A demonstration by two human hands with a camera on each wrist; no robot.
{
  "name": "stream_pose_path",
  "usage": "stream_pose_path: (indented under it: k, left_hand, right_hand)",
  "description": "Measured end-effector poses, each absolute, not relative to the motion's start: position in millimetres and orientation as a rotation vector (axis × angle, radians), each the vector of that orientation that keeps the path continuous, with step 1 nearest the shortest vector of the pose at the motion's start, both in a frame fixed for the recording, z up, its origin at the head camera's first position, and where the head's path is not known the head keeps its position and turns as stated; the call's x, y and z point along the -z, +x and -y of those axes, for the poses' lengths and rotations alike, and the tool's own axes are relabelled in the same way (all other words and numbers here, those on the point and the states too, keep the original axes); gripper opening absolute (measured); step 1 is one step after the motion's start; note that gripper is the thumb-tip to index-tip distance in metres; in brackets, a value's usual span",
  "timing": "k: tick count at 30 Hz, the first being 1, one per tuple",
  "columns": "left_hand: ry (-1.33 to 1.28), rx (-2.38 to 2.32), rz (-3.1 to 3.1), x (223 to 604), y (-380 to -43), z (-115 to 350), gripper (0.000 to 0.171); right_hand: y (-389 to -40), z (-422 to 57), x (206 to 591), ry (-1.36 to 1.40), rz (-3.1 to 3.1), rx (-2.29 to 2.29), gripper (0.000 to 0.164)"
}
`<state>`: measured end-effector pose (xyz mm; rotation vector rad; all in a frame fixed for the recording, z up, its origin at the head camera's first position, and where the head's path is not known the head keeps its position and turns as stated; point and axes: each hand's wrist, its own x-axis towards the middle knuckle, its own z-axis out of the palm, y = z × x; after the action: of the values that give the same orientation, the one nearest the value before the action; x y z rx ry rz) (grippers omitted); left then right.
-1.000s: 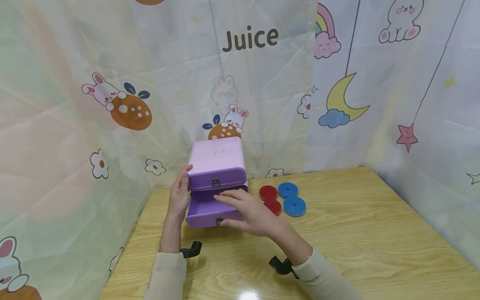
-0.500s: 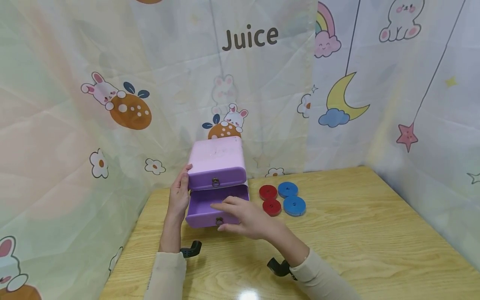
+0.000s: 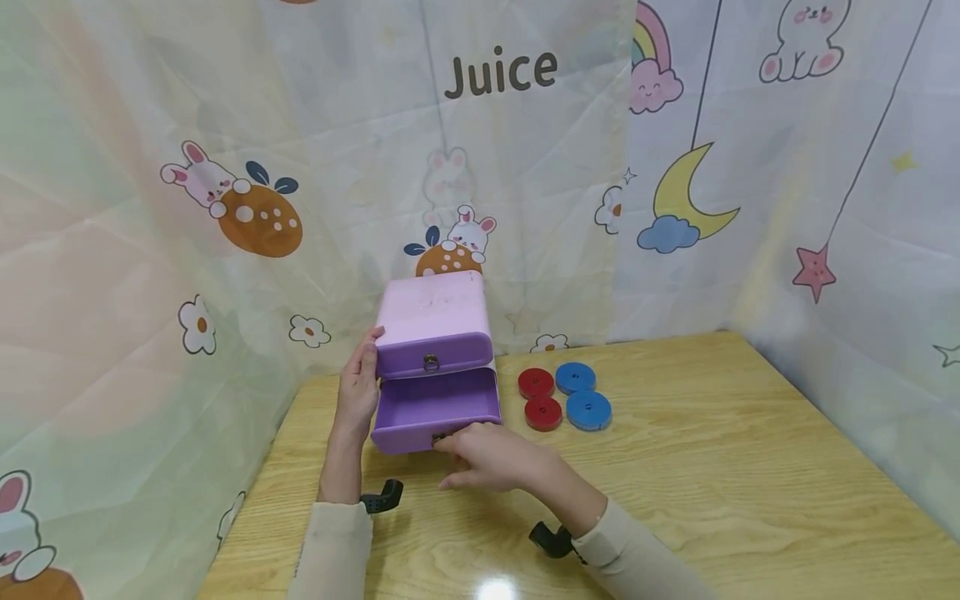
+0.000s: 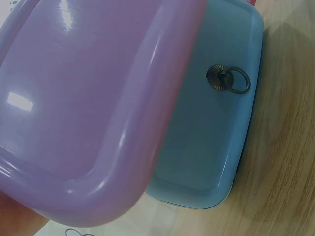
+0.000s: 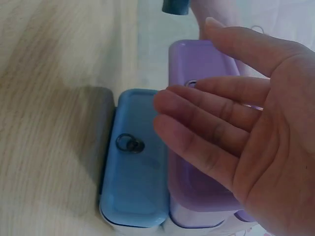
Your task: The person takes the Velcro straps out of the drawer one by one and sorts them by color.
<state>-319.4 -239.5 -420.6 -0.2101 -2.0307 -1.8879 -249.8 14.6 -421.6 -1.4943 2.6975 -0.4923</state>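
Note:
A pink-topped drawer box [image 3: 433,302] stands on the table in the head view. Its upper purple drawer [image 3: 408,357] is closed. Beneath that, another purple drawer [image 3: 438,404] is pulled out, and no contents show inside. A blue drawer front [image 4: 197,123] with a metal ring pull [image 4: 238,80] sits lowest in the left wrist view. My left hand [image 3: 358,392] rests on the box's left side, with its fingers along the side. My right hand [image 3: 498,457] is at the pulled-out drawer's front, fingertips by its ring pull. In the right wrist view its fingers are extended, thumb apart.
Right of the box lie two red discs [image 3: 543,412] and two blue discs [image 3: 588,410], each with a small centre hole. Dark wrist mounts [image 3: 382,497] project from both forearms. A printed curtain [image 3: 337,125] stands behind the wooden table [image 3: 712,467].
My right hand has moved down and slightly left, from above the pulled-out drawer's opening to its front edge. My left hand and the box stay in place.

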Motion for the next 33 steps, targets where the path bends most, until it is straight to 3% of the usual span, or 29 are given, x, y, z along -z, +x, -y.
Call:
stream_pose_path:
  k: [6, 22, 33]
  left_hand:
    - [-0.213, 1.871, 2.015, 417, -321, 238, 0.051]
    - [-0.240, 1.893, 2.012, 419, -317, 239, 0.049]
    - [-0.235, 1.896, 2.006, 421, -321, 241, 0.050]
  right_hand:
    - [-249, -12, 422, -1.452, -2.725, 0.424, 0.044]
    - [-246, -1, 434, -1.421, -2.969, 0.470, 0.013]
    - [-247, 5, 436, -1.420, -3.075, 0.457, 0.008]
